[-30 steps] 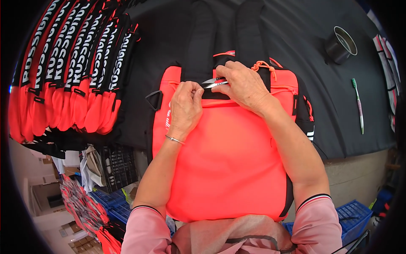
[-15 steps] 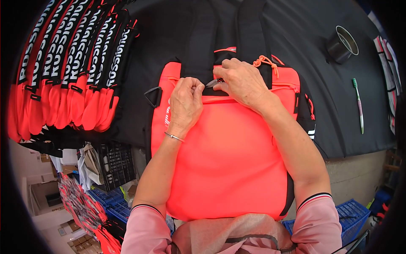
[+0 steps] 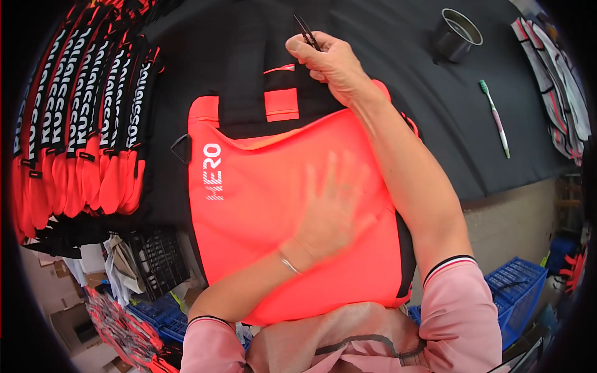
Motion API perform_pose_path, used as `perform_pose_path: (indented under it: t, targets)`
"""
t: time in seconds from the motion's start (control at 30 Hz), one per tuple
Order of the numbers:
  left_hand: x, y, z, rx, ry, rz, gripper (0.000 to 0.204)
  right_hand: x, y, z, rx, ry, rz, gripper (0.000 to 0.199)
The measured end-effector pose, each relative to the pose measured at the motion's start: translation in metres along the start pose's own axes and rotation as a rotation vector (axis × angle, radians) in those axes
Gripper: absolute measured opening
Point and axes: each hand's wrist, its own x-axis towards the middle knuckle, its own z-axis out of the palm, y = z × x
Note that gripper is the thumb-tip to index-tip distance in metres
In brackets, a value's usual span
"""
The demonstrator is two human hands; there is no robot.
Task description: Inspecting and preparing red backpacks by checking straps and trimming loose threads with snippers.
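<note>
Nearest the person, a pink-sleeved left forearm comes up over the neon-orange bag (image 3: 249, 236), which lies flat on the table (image 3: 398, 56) with its lower end hanging toward the person's lap; the left hand (image 3: 333, 208) is blurred, spread flat with its fingers wide over the bag's front panel, holding nothing, a thin bracelet at the wrist; below the table edge on the left stand a black crate (image 3: 158, 261) and blue crates (image 3: 158, 314), with more blue crates (image 3: 507, 292) on the right beside a pale concrete wall; the table is covered in black cloth; farther up, the bag's black top band and black straps (image 3: 249, 74) stretch away over the cloth; the right hand (image 3: 329, 62) rests at the bag's top, its fingers pinched closed on small black thread snips (image 3: 306, 31) that point away; to the left a row of orange-and-black bags (image 3: 81, 124) lies stacked on edge; to the right a green-and-white toothbrush (image 3: 495, 118) lies on the cloth, and beyond it a dark metal cup (image 3: 457, 34); folded garments (image 3: 559, 81) sit at the far right rim
</note>
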Motion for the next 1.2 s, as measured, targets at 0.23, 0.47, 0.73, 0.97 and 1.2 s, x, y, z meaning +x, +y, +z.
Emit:
perform_pose_path:
  t: [0.23,0.47,0.73,0.97,1.2]
  targets:
    - [-0.037,0.027,-0.016,-0.601,-0.328,0.254,0.063,-0.007,0.001,0.015,-0.281,-0.055,-0.065,0.029]
    - [0.01,-0.087,-0.13,0.273,0.313,0.098,0.047,-0.022,0.026,0.017,-0.511,0.083,-0.107,0.017]
    - [-0.044,-0.183,-0.124,0.099,0.217,-0.091,0.018,-0.026,0.028,0.025,-0.546,-0.006,-0.198,0.008]
    - [-0.04,-0.186,-0.118,0.081,0.321,-0.061,0.016,-0.032,0.024,0.028,-0.641,-0.062,-0.141,0.014]
    - [-0.021,-0.168,-0.112,0.101,0.319,-0.259,0.02,-0.035,0.029,0.027,-0.723,-0.074,-0.191,0.016]
